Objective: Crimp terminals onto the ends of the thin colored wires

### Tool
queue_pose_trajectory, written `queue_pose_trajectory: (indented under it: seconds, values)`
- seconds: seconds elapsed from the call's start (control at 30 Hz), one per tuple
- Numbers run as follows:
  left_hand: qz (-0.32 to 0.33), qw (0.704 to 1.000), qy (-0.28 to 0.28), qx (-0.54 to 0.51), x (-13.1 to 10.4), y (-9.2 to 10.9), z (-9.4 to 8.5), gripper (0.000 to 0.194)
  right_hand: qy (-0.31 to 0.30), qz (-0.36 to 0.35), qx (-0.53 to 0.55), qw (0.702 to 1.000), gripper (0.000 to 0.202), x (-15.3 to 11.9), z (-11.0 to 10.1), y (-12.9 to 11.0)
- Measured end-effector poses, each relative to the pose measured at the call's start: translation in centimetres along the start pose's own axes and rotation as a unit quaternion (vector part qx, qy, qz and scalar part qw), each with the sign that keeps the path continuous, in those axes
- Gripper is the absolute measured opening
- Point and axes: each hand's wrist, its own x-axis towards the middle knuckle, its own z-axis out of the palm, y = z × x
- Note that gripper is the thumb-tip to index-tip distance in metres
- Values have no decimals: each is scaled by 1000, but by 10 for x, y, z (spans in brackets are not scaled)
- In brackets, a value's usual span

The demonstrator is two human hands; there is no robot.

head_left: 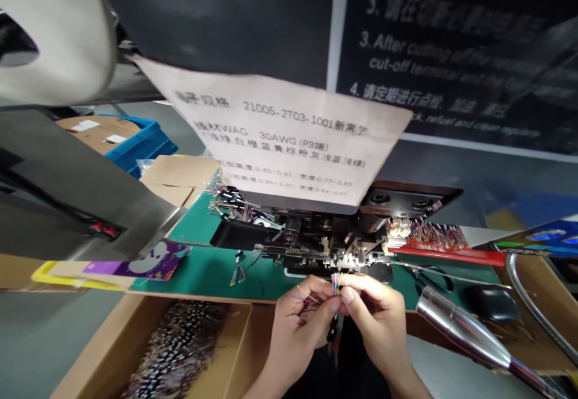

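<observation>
My left hand [301,325] and my right hand [378,316] meet in front of the crimping machine [325,236]. Thin coloured wires [336,281] stand up between their fingertips, part of a wire harness whose dark sleeve [333,330] hangs below. Both hands are closed in a pinch on these wires. Their tips point at the machine's metal crimping area, close in front of it; whether any wire touches it I cannot tell. A few wires fan out over the left fingers.
Below left, a cardboard box [241,351] holds many harnesses [180,339]. More wire bundles [239,203] lie behind the machine on the green table [203,272]. At right are scissors [436,278], a black mouse-like object [492,301] and a metal lamp [465,327]. A paper label hangs overhead.
</observation>
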Motion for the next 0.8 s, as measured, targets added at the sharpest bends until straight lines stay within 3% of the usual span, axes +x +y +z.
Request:
queue_pose_trajectory:
  seconds: [0.17,0.43,0.57,0.73,0.8]
  values:
    - [24,999,19,17,3,-2,1,25,4,10,10,1000,27,2,2,-1]
    - [53,998,41,-12,2,-6,14,33,9,152,167,974,43,-1,11,8]
    - [31,998,43,15,3,-7,13,35,17,149,168,974,41,0,10,13]
    - [41,997,65,21,1,-10,7,21,4,115,111,987,37,3,5,13]
    - [43,997,57,40,-1,-12,5,21,4,132,130,983,40,3,5,10]
